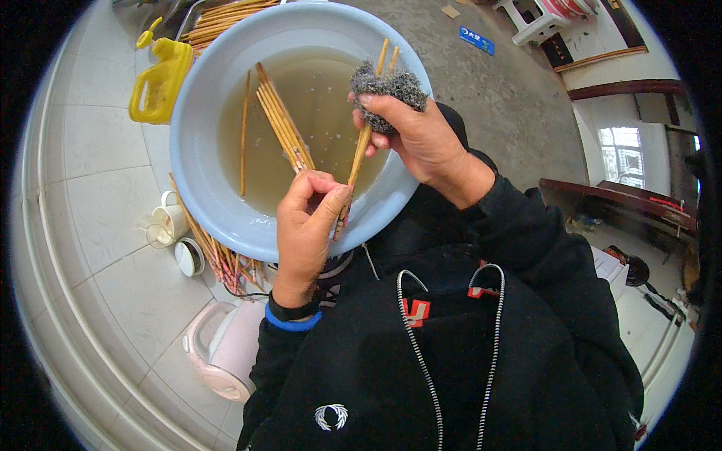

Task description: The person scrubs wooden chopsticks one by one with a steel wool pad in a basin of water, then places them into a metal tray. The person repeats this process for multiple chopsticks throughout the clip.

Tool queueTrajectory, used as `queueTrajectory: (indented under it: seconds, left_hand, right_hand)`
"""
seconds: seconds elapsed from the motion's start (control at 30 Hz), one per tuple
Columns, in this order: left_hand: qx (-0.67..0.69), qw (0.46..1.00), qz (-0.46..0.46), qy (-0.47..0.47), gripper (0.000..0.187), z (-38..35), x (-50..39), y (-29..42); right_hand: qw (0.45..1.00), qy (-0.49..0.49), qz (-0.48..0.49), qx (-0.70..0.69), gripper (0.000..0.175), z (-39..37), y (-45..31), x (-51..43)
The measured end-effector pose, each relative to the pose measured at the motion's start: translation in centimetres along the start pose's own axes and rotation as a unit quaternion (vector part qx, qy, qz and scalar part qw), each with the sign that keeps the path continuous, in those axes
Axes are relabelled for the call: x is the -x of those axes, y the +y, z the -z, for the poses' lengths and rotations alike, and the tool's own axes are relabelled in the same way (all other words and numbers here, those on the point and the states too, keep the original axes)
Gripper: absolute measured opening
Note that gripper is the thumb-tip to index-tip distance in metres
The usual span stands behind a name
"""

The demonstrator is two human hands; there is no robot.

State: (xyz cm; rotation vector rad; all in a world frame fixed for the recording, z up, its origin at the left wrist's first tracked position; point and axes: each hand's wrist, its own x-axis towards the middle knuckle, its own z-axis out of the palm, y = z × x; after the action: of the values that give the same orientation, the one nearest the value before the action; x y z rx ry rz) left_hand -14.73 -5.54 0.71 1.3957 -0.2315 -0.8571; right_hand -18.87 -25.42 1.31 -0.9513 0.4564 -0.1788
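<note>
My right hand [420,135] is closed around a grey steel wool scourer [389,90], which wraps a pair of wooden chopsticks [360,158]. The chopsticks' tips stick out above the wool. Lower down, my left hand [307,217] pinches their patterned ends between thumb and finger. A bundle of several more chopsticks [282,121] leads from the left hand's curled fingers out over the cloudy water. Both hands are above the near side of a light blue plastic basin [197,197]. One single chopstick [245,135] lies in the water at the left.
Left of the basin stands a yellow jug with a pump [163,82]. More chopsticks [231,262] lie beside the basin's near-left rim, by a white mug [169,220] and a round lid [189,256]. A pink electric kettle [225,349] is nearer me. Another chopstick pile [225,22] sits behind the basin.
</note>
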Motion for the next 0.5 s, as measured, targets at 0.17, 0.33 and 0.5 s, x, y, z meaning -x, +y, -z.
queueTrajectory:
  seconds: [0.17,0.33,0.5]
  left_hand:
    - [-0.348,0.881,-0.302,0.111,0.014,-1.5,0.7,-0.8]
    - [-0.422,0.814,-0.381,0.12,0.017,-2.0,1.4,-0.9]
    - [-0.402,0.836,-0.348,0.138,0.018,-0.9,3.0,-0.6]
  right_hand:
    - [1.0,0.001,-0.001,0.017,0.019,0.0,0.0,-0.1]
    - [1.0,0.021,-0.013,-0.009,0.023,0.2,-0.1,0.0]
    - [0.998,0.012,-0.006,-0.056,0.026,0.4,-0.4,0.2]
